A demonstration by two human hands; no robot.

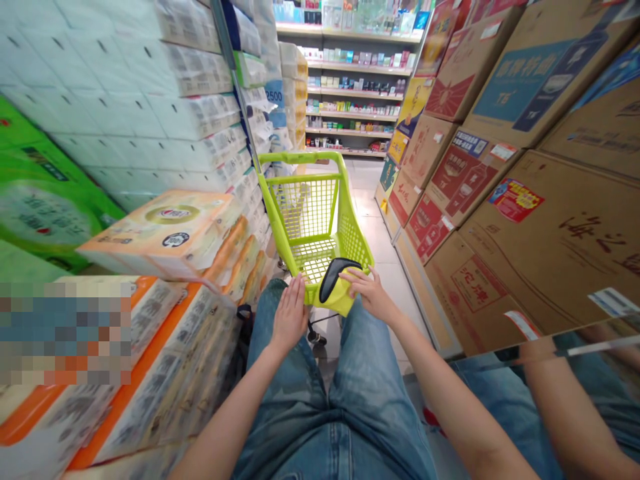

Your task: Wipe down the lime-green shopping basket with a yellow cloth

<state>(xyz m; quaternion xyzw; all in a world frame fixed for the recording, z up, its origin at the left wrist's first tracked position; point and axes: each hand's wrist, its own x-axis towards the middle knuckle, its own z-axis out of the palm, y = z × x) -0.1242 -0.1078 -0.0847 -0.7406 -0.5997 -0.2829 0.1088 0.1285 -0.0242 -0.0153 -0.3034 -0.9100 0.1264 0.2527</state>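
A lime-green shopping cart point(280, 230) with lattice sides stands right in front of my knees, and no goods show inside it. My left hand point(291, 308) lies on its near left rim with the fingers stretched out flat. At the near right corner my right hand point(369, 291) is closed on the cart's edge, its fingertips reaching the black-and-grey grip point(337, 275). That grip sits on a solid lime panel at the cart's near end. The underside of both hands is hidden.
Stacked cardboard cartons point(500, 233) line the right side. Wrapped tissue packs point(165, 220) are piled at left, partly pixelated. A long narrow aisle floor point(367, 200) leads to shelves point(360, 70) of small boxes. A reflective surface point(565, 380) at lower right mirrors legs and an arm.
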